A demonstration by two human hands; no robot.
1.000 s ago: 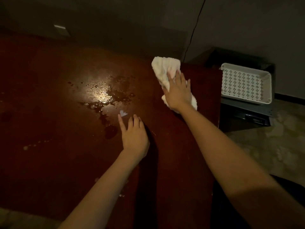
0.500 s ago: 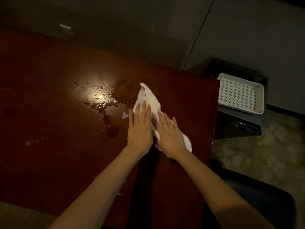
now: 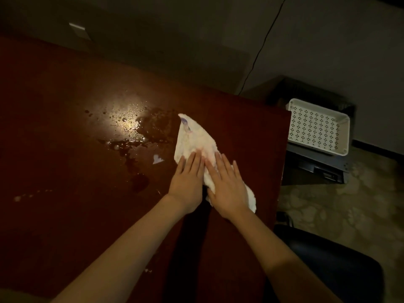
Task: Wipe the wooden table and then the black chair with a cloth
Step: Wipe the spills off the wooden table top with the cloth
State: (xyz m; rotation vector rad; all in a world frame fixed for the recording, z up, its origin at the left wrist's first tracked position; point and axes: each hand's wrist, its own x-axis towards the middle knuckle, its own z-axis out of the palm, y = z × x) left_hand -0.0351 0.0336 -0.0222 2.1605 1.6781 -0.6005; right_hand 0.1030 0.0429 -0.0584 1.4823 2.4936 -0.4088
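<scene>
We stand over the wooden table (image 3: 65, 215), a large dark red-brown surface that fills the left and centre of the head view and ends in a straight right edge. Beyond that edge lies a pale patterned floor (image 3: 341, 206). The black chair (image 3: 332, 265) sits low at the right, just beside the table edge, and only its dark seat is visible. A dark cabinet (image 3: 314, 171) stands past the table's far right corner and carries a white perforated tray (image 3: 318, 127) on top. A thin black cable (image 3: 260, 53) runs down the wall behind it.

A wet spill (image 3: 133, 132) spreads across the middle of the table, glinting under a light reflection, with darker patches trailing toward us. The white cloth (image 3: 194, 138) lies flat on the table just right of the spill, its pointed far corner touching the wet area.

Our left hand (image 3: 187, 182) presses on the near left part of the cloth, fingers straight and together, palm down. Our right hand (image 3: 227, 189) presses flat beside it, fingers extended, covering the near right part of the cloth. The two hands almost touch. A small white scrap (image 3: 157, 159) lies on the table just left of the left hand.
</scene>
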